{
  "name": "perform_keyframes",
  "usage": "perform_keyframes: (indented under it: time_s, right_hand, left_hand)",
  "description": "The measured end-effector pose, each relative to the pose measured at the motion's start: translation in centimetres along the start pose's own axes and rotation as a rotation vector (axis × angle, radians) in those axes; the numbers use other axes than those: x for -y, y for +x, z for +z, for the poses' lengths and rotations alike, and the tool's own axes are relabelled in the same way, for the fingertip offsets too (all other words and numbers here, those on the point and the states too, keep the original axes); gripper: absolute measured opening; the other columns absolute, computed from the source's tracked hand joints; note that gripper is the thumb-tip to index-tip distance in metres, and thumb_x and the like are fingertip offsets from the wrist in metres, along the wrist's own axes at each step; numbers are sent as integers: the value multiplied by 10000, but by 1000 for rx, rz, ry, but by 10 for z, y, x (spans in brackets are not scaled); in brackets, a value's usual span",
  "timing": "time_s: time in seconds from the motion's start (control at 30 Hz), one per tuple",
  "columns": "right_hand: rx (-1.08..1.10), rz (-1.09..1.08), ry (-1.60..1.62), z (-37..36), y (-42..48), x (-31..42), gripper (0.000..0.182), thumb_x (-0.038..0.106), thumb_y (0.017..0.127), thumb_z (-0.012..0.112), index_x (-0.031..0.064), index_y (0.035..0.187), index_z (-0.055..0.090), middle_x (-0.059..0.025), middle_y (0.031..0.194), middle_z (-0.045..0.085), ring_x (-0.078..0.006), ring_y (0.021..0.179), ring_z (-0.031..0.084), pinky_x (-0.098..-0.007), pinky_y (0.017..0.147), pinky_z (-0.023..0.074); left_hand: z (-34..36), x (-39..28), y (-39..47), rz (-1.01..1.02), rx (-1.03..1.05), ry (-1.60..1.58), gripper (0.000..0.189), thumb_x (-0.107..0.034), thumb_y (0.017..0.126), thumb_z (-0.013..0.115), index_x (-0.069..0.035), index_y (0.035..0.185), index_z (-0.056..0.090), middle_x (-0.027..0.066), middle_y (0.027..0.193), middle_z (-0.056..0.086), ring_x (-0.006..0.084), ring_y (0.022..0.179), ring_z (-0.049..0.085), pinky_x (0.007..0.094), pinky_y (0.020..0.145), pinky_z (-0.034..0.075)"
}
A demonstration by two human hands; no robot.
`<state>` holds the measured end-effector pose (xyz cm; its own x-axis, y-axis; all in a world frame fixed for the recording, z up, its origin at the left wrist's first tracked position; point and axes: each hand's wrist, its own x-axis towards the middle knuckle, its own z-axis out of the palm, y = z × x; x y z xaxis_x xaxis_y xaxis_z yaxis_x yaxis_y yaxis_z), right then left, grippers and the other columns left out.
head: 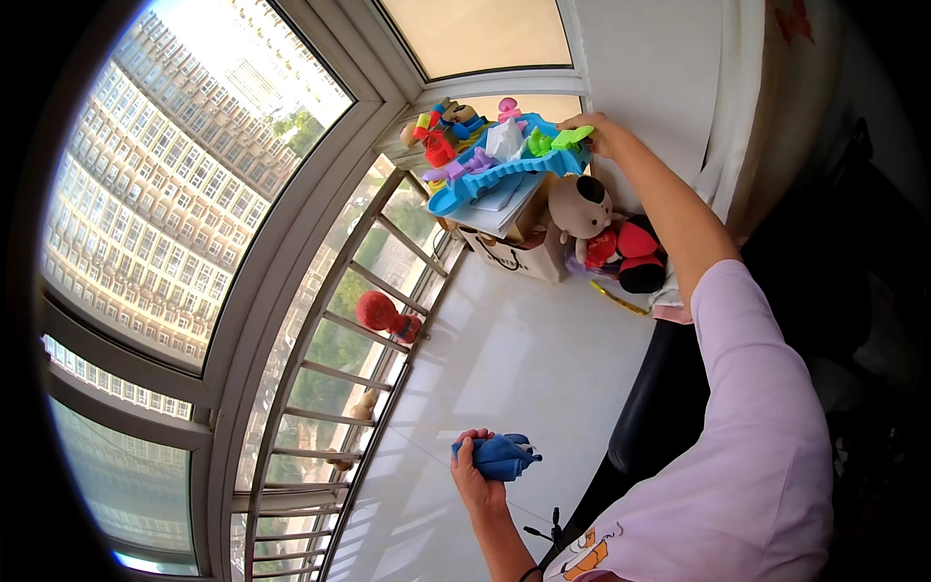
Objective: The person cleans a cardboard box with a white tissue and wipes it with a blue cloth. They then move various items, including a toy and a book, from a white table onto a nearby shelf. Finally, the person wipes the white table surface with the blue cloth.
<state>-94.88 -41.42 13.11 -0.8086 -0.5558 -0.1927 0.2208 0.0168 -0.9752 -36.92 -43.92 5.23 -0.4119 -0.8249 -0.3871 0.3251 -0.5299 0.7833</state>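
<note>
My left hand [476, 473] holds a crumpled blue cloth [503, 457] above the white sill. My right hand [598, 134], on the outstretched arm, grips the right end of a blue plastic toy tray [484, 185], beside a bright green toy piece [572, 138]; some of its fingers are hidden. Purple, pink, red and green plastic toys and a crumpled white tissue [505, 140] lie on the tray. Beneath it are papers [494, 204] and a white paper bag [518, 254] with a dark handle.
A plush toy [578, 207] in red and black sits beside the bag on the white sill [502, 327]. A red figure [382, 314] stands by the metal window railing [342, 371]. Black cable ends [553, 527] show near my left forearm. A black padded edge [640, 400] borders the sill.
</note>
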Motion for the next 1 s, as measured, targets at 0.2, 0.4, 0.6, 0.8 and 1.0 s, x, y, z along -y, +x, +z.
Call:
perform_keyframes:
  time_s: [0.2,0.4,0.6,0.8,1.0]
  right_hand:
    - [-7,21,280,-12,3,-32,423,370,824,704,39,1060,588,-108,1023,590,-216,906,575,-345,791,497]
    - [-60,-127,673,2,-20,-64,437,397,871,650,25,1081,560,-135,1052,580,-244,990,538,-346,908,440]
    - [-177,-162,829,16,-44,-77,508,462,916,573,11,1147,530,-126,1099,565,-239,1060,519,-359,950,423]
    - [-195,-350,856,23,-54,-79,712,581,901,551,9,1306,431,-127,1230,508,-245,1180,463,-373,1041,348]
    - [-356,-637,132,57,-90,-90,791,341,831,743,50,1420,303,-146,1339,437,-253,1278,404,-369,1078,317]
  left_hand:
    - [1,6,3,-8,23,4,180,-135,902,590,8,1011,588,143,985,611,259,934,588,373,889,501]
    - [8,7,2,-18,20,26,173,-130,899,591,5,1008,592,143,981,619,260,927,593,373,889,503]
    - [6,8,3,-13,12,12,174,-127,898,591,6,1011,593,144,982,622,262,926,596,373,887,505]
    - [8,10,3,-24,18,12,171,-124,902,583,6,1011,592,142,976,619,264,930,594,378,886,505]
    - [4,9,0,-16,11,-5,157,-101,910,566,13,1016,582,147,967,615,265,924,598,382,887,503]
